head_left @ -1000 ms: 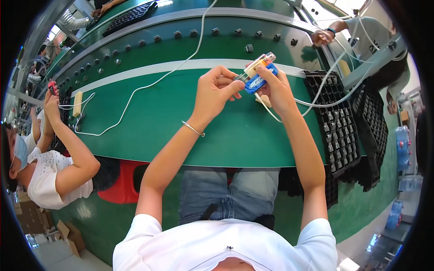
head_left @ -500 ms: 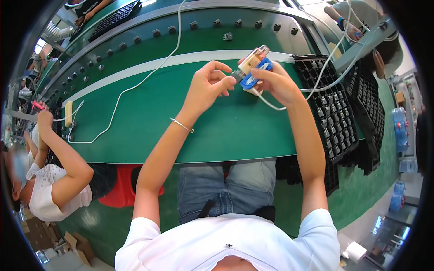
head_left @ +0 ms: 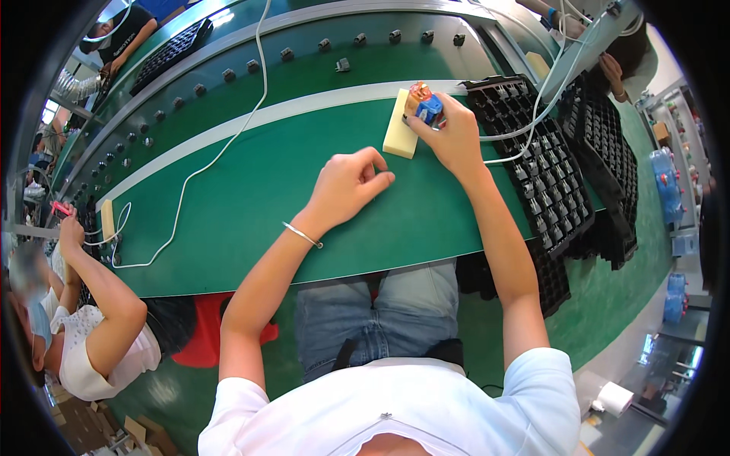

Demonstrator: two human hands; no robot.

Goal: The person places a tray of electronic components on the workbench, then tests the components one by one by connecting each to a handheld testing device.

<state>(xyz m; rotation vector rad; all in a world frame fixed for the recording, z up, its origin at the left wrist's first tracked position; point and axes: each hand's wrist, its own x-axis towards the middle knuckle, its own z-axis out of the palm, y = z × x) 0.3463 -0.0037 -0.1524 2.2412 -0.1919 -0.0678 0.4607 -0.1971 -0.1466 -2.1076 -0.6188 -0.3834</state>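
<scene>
My right hand (head_left: 454,135) is closed round a small handheld device (head_left: 428,109) with a blue body and a copper-coloured top. The device is at the right side of a pale yellow block (head_left: 400,131) on the green work surface; whether it touches the block is hard to tell. Its underside is hidden by my fingers. Left of and nearer than the block, my left hand (head_left: 344,188) is low over the surface. Its thumb and index finger are apart with nothing visible between them; the other fingers curl under.
Black trays (head_left: 559,205) with small metal parts are on the right. White cables (head_left: 508,139) run past them. A row of small grey parts (head_left: 324,45) lines the far green strip, with one grey part (head_left: 342,66) nearer. At left sits a co-worker (head_left: 106,334) holding something red.
My hands have moved apart. The right brought the device down to the yellow block, while the left drew back toward me. The small grey part at my left fingertips no longer shows there.
</scene>
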